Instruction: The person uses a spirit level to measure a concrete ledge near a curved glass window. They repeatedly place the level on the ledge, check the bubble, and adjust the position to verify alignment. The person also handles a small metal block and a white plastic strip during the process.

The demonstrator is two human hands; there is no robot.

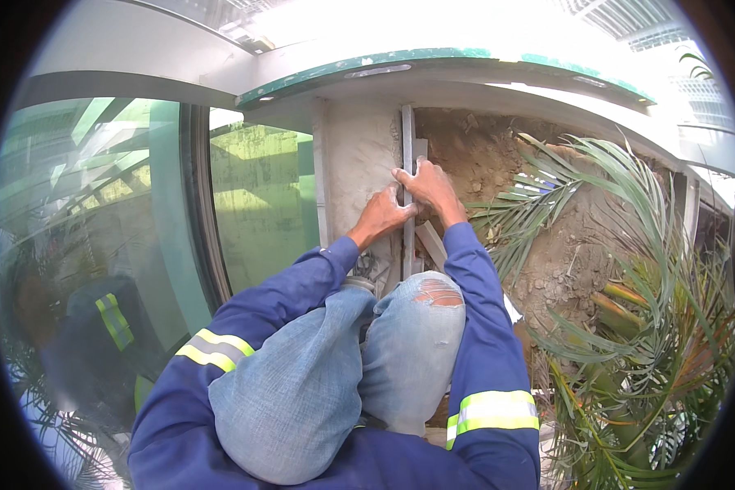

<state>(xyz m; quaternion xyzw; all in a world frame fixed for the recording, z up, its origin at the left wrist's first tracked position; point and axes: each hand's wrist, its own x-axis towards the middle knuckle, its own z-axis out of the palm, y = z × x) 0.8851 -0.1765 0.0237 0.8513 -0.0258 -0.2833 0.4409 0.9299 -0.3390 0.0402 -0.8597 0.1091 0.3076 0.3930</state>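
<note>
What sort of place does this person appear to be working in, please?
Probably a building site, at least partly outdoors: the rough cement strip, the bare soil and the palm leaves over it suggest that.

1 bar (408, 139) runs between a slab (358, 147) on the left and soil (457, 147) on the right; glass (82, 188) stands farther left, palm fronds (649, 192) farther right.

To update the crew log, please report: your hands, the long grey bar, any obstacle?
Left hand, right hand close together at long grey bar; exact grip unclear. Bar runs beside pale ledge. Palm fronds at right, apart from bar.
</note>
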